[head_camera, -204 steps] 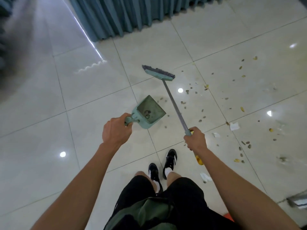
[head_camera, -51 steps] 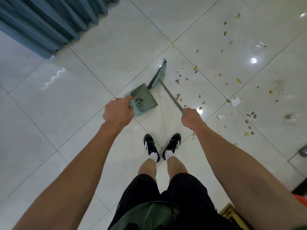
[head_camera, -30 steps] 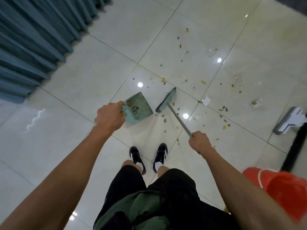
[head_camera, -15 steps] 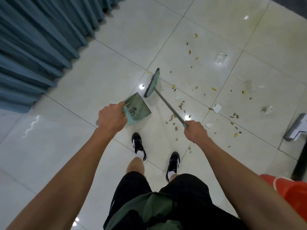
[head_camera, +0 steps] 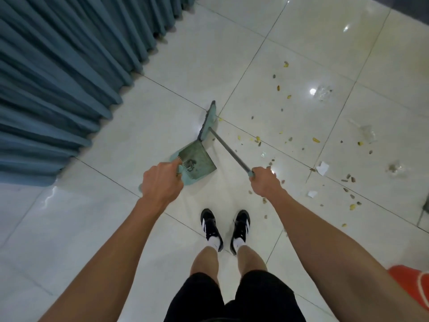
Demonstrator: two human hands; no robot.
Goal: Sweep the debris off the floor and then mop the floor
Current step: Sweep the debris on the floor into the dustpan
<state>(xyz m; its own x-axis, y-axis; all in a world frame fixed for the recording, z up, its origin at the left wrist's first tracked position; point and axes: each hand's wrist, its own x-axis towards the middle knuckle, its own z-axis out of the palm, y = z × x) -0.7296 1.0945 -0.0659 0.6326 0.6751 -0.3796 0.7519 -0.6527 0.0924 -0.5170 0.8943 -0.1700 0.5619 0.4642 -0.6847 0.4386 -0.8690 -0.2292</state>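
Left hand [head_camera: 160, 182] grips dustpan [head_camera: 197, 162], right hand [head_camera: 264, 182] grips broom [head_camera: 228, 147]; tilt dustpan & contents spill; debris [head_camera: 257, 140] right of broom may scatter.

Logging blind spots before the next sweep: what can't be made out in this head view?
- Teal plastic dustpan: handle hidden inside the left hand.
- Grey-handled teal broom: handle end covered by the right hand; bristles edge-on.
- Small dark clump in the pan: too small to identify.
- Orange object: cut off by the right edge.
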